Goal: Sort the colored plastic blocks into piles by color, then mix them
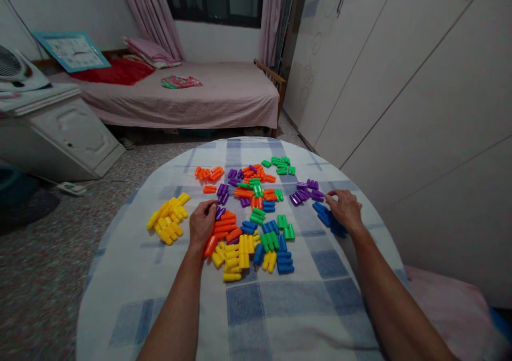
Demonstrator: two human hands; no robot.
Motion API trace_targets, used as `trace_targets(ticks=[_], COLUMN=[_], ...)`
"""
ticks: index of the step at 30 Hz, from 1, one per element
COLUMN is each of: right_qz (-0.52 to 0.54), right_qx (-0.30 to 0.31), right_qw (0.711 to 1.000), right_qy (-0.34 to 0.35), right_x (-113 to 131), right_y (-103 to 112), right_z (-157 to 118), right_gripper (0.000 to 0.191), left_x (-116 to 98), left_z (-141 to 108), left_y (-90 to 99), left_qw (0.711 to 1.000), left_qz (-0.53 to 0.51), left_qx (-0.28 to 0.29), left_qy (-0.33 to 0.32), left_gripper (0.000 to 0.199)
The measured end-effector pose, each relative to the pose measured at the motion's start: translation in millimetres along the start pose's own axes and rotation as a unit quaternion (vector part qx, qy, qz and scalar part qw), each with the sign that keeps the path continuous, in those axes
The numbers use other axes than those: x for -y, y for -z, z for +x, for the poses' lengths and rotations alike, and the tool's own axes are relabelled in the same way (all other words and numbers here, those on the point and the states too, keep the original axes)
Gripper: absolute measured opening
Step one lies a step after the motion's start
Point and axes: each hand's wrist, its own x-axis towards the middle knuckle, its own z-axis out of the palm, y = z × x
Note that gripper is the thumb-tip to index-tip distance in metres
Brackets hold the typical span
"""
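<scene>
Plastic pieces in several colours lie on a round table point(192, 323) with a checked cloth. My left hand point(202, 223) is closed at the left edge of the mixed pile, its fingertips at a purple piece point(220, 212) beside orange pieces point(224, 223). At the right, my right hand point(345, 208) has its fingers bent together at the end of the purple group point(304, 192), just above the blue pieces point(326, 216); what its fingertips hold is too small to tell. Yellow pieces point(168, 218) form a heap left of my left hand.
Green pieces point(283, 163) and orange pieces point(208, 174) lie toward the table's far side. Beyond stand a bed point(224, 94) and, at the left, a white cabinet point(72, 131). A pale wardrobe point(400, 83) rises close on the right.
</scene>
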Motion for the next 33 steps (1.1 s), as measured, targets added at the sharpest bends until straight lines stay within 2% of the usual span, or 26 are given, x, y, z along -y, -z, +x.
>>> trace_targets(ticks=[3,6,10,13,16,20,23,27,30,33], right_qz=[0.032,0.038,0.049,0.033,0.005,-0.041,-0.06,-0.073,-0.061,0.034], right_qx=[0.039,0.034,0.073,0.051,0.007,0.036,0.07,0.09,0.06,0.027], right_qw=[0.998,0.997,0.992,0.993,0.991,0.971,0.965,0.968,0.976,0.974], right_qy=[0.026,0.062,0.086,0.097,0.134,0.233,0.247,0.222,0.201,0.223], right_x=[-13,-15,-12,1,29,59,59,46,49,63], right_y=[-8,-14,-7,-1,-4,-19,-31,-35,-26,-6], right_z=[-16,-32,-41,-35,-22,-7,5,24,28,4], right_gripper=[0.04,0.039,0.038,0.045,0.056,0.054,0.049,0.049,0.05,0.049], left_x=[0,0,-1,0,1,1,0,-2,-3,-4], left_z=[0,0,1,1,1,1,1,0,-1,-1], left_y=[0.2,0.9,1.8,1.9,1.5,1.3,1.3,1.1,1.1,1.2], left_qw=[1.0,1.0,1.0,1.0,1.0,1.0,1.0,1.0,1.0,1.0], left_qz=[0.0,0.004,0.014,0.015,0.009,0.009,0.006,0.003,-0.001,-0.001], left_qx=[0.001,0.004,0.004,0.005,0.005,0.008,0.007,0.005,0.0,-0.003], left_qy=[0.0,-0.002,0.003,-0.001,-0.002,0.006,0.002,-0.003,0.002,-0.002], left_gripper=[0.032,0.033,0.033,0.033,0.033,0.034,0.034,0.033,0.033,0.033])
